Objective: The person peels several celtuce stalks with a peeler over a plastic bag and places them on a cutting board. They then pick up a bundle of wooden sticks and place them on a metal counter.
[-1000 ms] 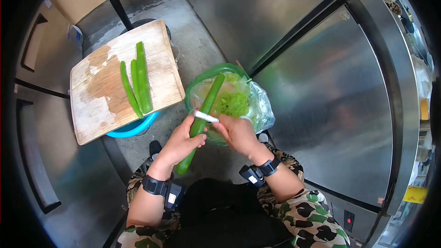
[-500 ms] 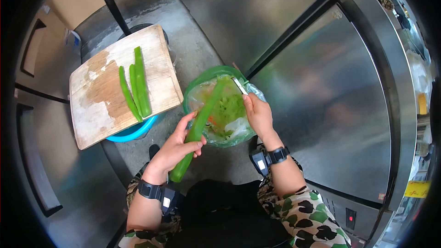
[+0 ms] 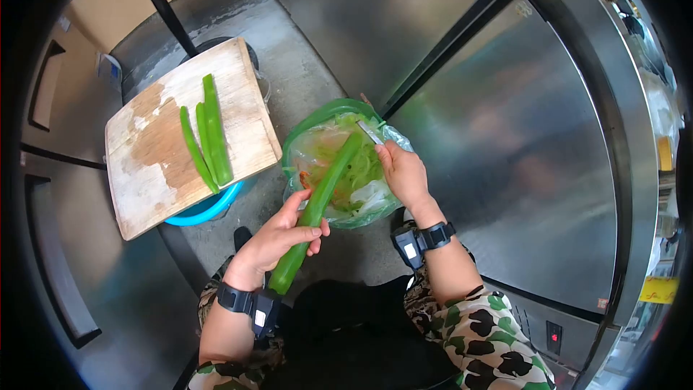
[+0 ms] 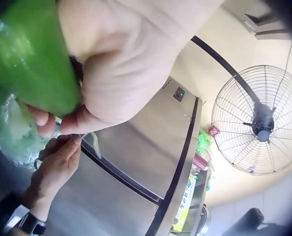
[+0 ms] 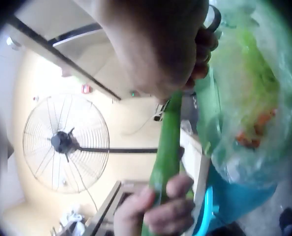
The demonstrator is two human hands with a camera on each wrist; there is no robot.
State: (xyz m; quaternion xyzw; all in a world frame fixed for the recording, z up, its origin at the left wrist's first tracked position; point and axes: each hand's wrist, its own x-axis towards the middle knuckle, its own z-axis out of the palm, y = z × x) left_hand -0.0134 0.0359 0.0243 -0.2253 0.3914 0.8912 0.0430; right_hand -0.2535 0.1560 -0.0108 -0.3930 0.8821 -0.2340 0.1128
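My left hand (image 3: 271, 242) grips a long green celtuce stem (image 3: 328, 184) near its lower part, the thumb lying across it. The stem slants up over a green basket (image 3: 303, 124) lined with a clear plastic bag. Shredded green peels and some orange bits lie in the bag. My right hand (image 3: 406, 175) holds a peeler (image 3: 369, 131) by its handle, its metal head close to the stem's far end. The left wrist view shows the stem (image 4: 32, 59) large beside the palm. In the right wrist view, the left fingers (image 5: 170, 216) curl round the stem.
On the left, a wooden cutting board (image 3: 249, 101) carries three peeled green stems (image 3: 214, 130) and sits over a blue basin (image 3: 206, 213). Steel cabinet doors (image 3: 520, 144) stand to the right. A caged fan (image 4: 261, 118) appears in the left wrist view.
My right hand with the peeler has moved from the stem's middle, beside the left hand, up to its far end. The left hand keeps its grip while the stem has slid slightly toward the body.
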